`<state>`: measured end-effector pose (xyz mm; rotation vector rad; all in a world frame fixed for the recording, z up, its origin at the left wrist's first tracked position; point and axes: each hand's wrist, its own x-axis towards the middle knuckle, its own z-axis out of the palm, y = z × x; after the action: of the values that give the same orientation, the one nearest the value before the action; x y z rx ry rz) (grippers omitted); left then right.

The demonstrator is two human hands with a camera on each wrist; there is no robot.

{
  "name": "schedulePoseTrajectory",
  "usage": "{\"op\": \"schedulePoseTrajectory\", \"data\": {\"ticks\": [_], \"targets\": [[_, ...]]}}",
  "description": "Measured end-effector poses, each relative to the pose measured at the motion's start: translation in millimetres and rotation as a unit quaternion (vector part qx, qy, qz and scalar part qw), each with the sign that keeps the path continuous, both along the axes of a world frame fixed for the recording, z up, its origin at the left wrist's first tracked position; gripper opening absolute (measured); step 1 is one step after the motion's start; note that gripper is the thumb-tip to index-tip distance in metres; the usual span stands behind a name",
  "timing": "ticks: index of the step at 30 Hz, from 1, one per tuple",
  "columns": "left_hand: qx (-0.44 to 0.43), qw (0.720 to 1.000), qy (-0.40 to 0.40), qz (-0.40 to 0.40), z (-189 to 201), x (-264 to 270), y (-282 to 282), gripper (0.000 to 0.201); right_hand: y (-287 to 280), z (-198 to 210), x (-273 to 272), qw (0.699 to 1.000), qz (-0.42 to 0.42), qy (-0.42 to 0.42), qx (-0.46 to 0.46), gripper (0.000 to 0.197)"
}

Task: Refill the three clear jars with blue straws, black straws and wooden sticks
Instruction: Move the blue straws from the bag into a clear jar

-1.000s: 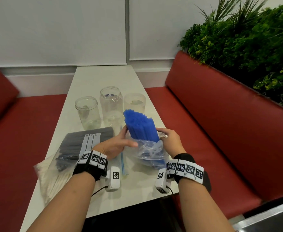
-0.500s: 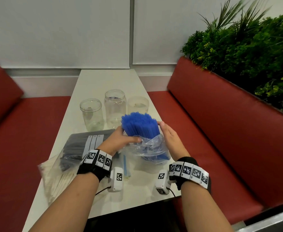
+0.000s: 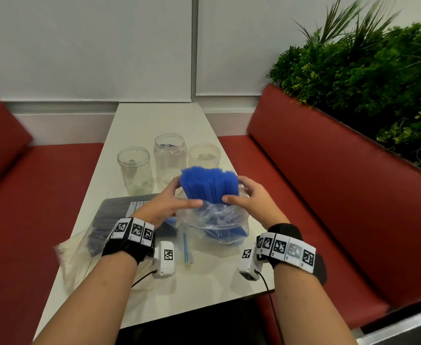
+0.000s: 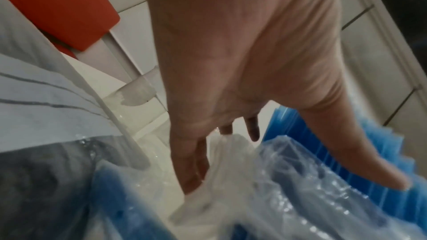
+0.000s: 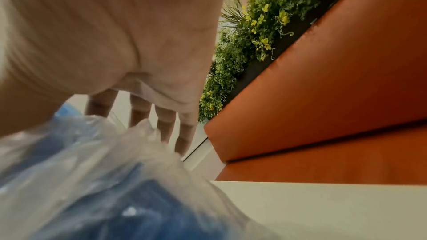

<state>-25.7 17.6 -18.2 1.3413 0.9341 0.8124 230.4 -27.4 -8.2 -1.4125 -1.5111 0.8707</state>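
Note:
A thick bundle of blue straws (image 3: 209, 184) stands upright, its lower half inside a crumpled clear plastic bag (image 3: 211, 220) on the white table (image 3: 154, 120). My left hand (image 3: 177, 195) grips the bundle's left side, thumb across the front. My right hand (image 3: 244, 192) grips the right side the same way. Just beyond stand three clear jars, left (image 3: 134, 168), middle (image 3: 170, 155) and right (image 3: 204, 155), all without straws. The wrist views show my left hand (image 4: 231, 79) and right hand (image 5: 115, 43) on the bag (image 4: 265, 189) (image 5: 115, 161) over the blue straws (image 4: 286, 121) (image 5: 150, 198).
A bag of black straws (image 3: 112, 215) lies left of my left hand. A bag of pale wooden sticks (image 3: 72, 260) hangs over the table's left edge. One wrapped straw (image 3: 185, 247) lies near the front. Red benches (image 3: 329, 195) flank the table, with plants (image 3: 378, 83) behind the right bench.
The blue bundle has swung from leaning left to upright. My right hand has risen from the bag's rim to clasp the bundle's right side, and my left thumb has moved across its front.

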Motion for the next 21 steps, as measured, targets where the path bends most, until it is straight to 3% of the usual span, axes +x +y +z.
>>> {"op": "schedulePoseTrajectory", "data": {"ticks": [3, 14, 21], "targets": [[-0.004, 1.000, -0.001, -0.009, -6, 1, -2, 0.099, -2, -5, -6, 1.000, -0.015, -0.005, 0.013, 0.067], [-0.015, 1.000, 0.011, 0.025, -17, 14, 0, 0.088, 0, -4, -15, 0.997, -0.064, -0.037, 0.034, 0.016], [-0.002, 1.000, 0.018, 0.014, -14, 14, 4, 0.090, 6, 11, -20, 0.989, -0.104, -0.033, 0.099, 0.010]]}}
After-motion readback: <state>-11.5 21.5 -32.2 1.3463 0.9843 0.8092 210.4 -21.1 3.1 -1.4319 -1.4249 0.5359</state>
